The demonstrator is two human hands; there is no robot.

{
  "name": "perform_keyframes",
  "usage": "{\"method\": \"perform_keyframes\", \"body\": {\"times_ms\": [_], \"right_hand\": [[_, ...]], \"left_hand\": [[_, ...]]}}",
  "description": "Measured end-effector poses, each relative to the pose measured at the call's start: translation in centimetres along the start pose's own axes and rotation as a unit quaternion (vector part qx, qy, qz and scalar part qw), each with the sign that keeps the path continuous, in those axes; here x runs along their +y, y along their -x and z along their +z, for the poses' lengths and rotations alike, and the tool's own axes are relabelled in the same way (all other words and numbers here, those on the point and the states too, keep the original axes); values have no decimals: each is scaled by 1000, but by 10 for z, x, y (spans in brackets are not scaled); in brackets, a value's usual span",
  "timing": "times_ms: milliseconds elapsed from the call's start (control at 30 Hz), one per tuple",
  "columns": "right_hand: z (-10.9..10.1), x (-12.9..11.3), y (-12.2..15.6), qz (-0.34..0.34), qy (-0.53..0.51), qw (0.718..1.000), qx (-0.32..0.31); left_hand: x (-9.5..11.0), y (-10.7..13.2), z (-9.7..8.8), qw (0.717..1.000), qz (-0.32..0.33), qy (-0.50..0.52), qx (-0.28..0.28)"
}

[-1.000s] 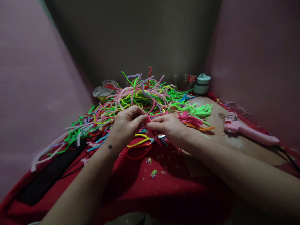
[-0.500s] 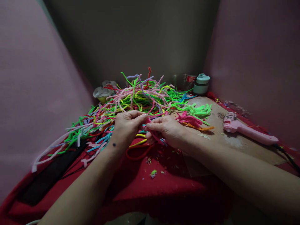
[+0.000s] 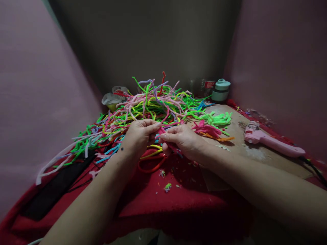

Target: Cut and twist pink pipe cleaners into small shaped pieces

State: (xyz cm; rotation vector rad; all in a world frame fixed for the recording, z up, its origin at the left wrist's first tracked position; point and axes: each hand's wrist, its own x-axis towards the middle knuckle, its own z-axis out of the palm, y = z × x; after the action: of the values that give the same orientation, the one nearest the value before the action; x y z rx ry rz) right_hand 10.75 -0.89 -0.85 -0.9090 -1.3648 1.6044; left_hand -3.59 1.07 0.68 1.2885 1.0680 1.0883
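My left hand (image 3: 139,137) and my right hand (image 3: 182,141) meet over the red cloth (image 3: 178,200), fingertips pinched together on a short hot-pink pipe cleaner piece (image 3: 163,133). Both hands are closed on it. Just behind them lies a big tangled heap of pipe cleaners (image 3: 150,105) in green, pink, yellow, blue and purple. A red pipe cleaner loop (image 3: 150,167) and a yellow one (image 3: 153,151) lie on the cloth under my hands.
A pink glue gun (image 3: 270,141) lies on a brown board (image 3: 258,156) at the right. Small bunches of green (image 3: 218,119), pink (image 3: 206,130) and orange (image 3: 219,139) pieces sit near it. A pale green lidded jar (image 3: 221,90) stands at the back. Walls close in on both sides.
My two hands have drawn a little closer together and slightly away from me, still pinching the pink piece. The rest is unmoved.
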Motion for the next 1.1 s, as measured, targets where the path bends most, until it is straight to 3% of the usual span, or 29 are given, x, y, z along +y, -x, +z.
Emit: {"method": "perform_keyframes", "body": {"times_ms": [167,267,367,533,800,1100], "right_hand": [[2,-3,4,-25,25,999,10],[2,-5,5,-15,47,999,22],[0,-3,4,-14,61,998,14],[-6,7,-3,-38,-22,999,-13],[-6,10,-9,20,-184,983,8],[-7,12,-9,22,-149,988,-18]], "left_hand": [[-1,-1,0,997,-32,54,-33],[-2,-2,-5,997,-33,12,-69],[-3,-2,-8,997,-15,-41,-66],[-3,-1,-6,998,12,-31,-61],[-1,0,-4,996,19,-49,-67],[-1,3,-1,994,48,-80,-50]]}}
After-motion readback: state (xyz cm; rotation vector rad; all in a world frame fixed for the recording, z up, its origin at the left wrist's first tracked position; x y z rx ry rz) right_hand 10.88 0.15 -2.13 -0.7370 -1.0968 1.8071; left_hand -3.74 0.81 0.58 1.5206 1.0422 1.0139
